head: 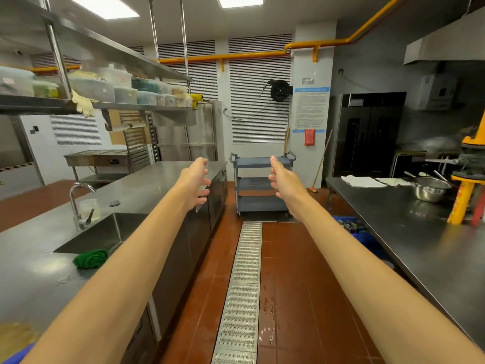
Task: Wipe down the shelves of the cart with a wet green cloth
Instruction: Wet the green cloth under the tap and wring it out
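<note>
Your left hand (195, 179) and right hand (283, 181) reach out empty, fingers spread. Bunched green cloth (90, 258) lies crosswise on the steel counter (154, 185); grey three-shelf cart (258, 203) stands broadside ahead.

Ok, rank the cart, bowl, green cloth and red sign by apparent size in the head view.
1. Cart.
2-3. Bowl and green cloth: too alike to rank, and the cloth is nearer.
4. Red sign.
</note>
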{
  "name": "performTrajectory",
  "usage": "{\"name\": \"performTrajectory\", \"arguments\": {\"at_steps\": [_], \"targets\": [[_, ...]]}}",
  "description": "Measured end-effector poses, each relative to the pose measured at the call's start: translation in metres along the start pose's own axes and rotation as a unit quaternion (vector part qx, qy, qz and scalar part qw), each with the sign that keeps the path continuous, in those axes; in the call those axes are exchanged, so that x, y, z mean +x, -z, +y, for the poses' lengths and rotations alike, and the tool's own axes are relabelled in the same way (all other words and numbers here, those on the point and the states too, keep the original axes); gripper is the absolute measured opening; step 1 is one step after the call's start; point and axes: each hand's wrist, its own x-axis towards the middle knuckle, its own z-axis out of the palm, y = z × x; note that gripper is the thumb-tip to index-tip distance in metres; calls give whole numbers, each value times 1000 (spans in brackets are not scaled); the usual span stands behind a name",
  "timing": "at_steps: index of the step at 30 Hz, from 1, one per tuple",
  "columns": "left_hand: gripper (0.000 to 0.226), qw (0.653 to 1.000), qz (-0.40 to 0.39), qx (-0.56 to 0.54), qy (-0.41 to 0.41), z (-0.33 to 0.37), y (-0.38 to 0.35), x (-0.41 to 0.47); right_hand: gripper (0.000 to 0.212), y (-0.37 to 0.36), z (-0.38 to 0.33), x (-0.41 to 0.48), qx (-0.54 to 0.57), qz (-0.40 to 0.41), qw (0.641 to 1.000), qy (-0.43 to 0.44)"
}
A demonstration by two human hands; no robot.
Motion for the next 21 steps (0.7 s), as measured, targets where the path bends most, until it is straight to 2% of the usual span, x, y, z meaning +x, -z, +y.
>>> {"name": "performTrajectory", "arguments": {"at_steps": [5, 9, 12, 16, 21], "targets": [[53, 1000, -2, -6, -2, 10, 9, 61, 75, -26, 2, 61, -3, 7, 1000, 4], [52, 1000, -1, -3, 3, 6, 12, 102, 54, -41, 8, 101, 5, 5, 1000, 12], [52, 1000, -1, 0, 7, 3, 9, 130, 67, -49, 14, 129, 7, 8, 1000, 20], [50, 1000, 1, 5, 16, 2, -2, 166, 57, -55, 25, 165, 9, 3, 1000, 29], [50, 1000, 1, 0, 22, 7, -22, 216, 69, -54, 42, 223, -4, -8, 999, 33]]}}
